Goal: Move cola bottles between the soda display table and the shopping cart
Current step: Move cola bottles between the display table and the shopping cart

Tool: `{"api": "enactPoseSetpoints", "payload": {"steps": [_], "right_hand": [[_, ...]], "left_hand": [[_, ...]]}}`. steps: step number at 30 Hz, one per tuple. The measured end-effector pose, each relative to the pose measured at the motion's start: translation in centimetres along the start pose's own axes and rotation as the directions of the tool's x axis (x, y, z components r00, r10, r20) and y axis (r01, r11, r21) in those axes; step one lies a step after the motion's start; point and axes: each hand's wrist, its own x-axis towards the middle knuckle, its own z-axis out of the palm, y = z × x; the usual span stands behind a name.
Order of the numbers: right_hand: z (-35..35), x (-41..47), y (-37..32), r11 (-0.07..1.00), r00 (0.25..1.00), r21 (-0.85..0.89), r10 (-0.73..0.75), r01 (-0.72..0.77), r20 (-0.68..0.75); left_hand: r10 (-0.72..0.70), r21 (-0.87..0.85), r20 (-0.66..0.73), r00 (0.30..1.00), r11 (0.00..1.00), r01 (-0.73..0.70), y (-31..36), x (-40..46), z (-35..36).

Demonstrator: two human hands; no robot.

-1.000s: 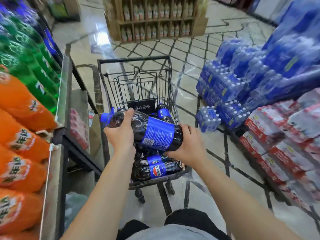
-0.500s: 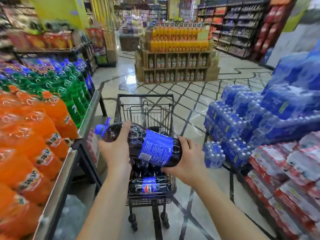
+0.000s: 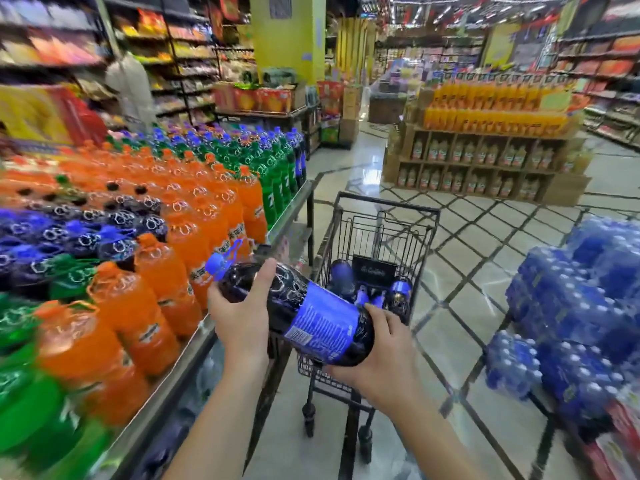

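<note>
Head view looked down a supermarket aisle with a glossy pale floor (image 3: 346, 174) crossed by dark diagonal lines. Both bare hands held one large cola bottle (image 3: 294, 310) on its side in the air, its blue cap pointing left toward the soda display table (image 3: 194, 355) and its base toward the right. The left hand (image 3: 242, 317) wrapped the dark shoulder of the bottle near the neck; the right hand (image 3: 377, 358) cupped the base end from below, fingers curled round it. The bottle hung between the table's right edge and the near-left corner of the shopping cart (image 3: 384, 209), above both. Inside the cart's basket lay more cola bottles (image 3: 398, 292) with blue labels. On the table stood tight rows of orange soda bottles (image 3: 194, 216), green bottles (image 3: 273, 174) toward the far end, and dark blue-capped bottles (image 3: 79, 233) toward the left edge. Shrink-wrapped packs of water (image 3: 571, 299) were stacked on the floor at right. A wooden shelf display (image 3: 485, 157) with orange drinks stood farther down the aisle.
</note>
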Motion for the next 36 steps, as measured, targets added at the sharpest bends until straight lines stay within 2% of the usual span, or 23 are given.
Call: {"api": "enactPoseSetpoints", "payload": {"steps": [5,12,20,26,36], "right_hand": [[2.6,-3.0,-3.6,0.995,0.993,0.082,-0.06,0.052,0.098],[7.0,-8.4,-11.1,0.976,0.974,0.167,-0.165,0.139,0.155],[11.6,-16.4,-21.8,0.95,0.926,0.229,-0.272,0.214,0.261],[15.0,-21.8,-29.8,0.937,0.883,0.204,-0.338,0.284,0.324],[21.3,-25.2,-40.3,0.889,0.816,0.243,-0.455,0.389,0.357]], "left_hand": [[0.075,0.04,-0.093,0.993,0.997,-0.071,1.9,-0.5,-6.2],[0.175,0.116,-0.206,0.963,0.981,-0.154,4.8,-0.1,-16.9],[0.174,0.159,-0.319,0.932,0.979,-0.129,9.3,-1.5,-31.9],[0.172,0.127,-0.378,0.91,0.983,-0.133,12.6,-2.1,-42.7],[0.176,0.1,-0.488,0.855,0.984,-0.146,16.7,0.4,-54.4]]}}
